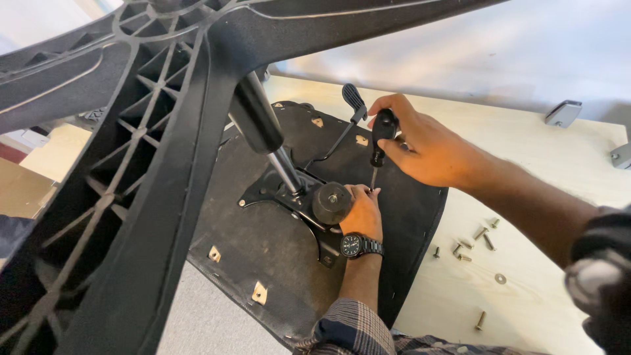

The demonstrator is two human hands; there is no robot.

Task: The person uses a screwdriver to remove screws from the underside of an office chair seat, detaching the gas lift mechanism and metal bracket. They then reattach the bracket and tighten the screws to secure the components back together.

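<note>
Your work rests on a pale wooden table (pixel 545 151). The upturned black seat (pixel 263 243) lies on it at centre. Loose bolts (pixel 470 246) and a washer (pixel 501 279) lie scattered at four o'clock; one bolt (pixel 480 321) sits at five.

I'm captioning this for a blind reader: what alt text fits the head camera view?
A right hand drives a black-handled screwdriver down beside the left hand, which steadies the metal plate under an upturned office chair seat. Loose bolts lie on the wooden table.
</note>
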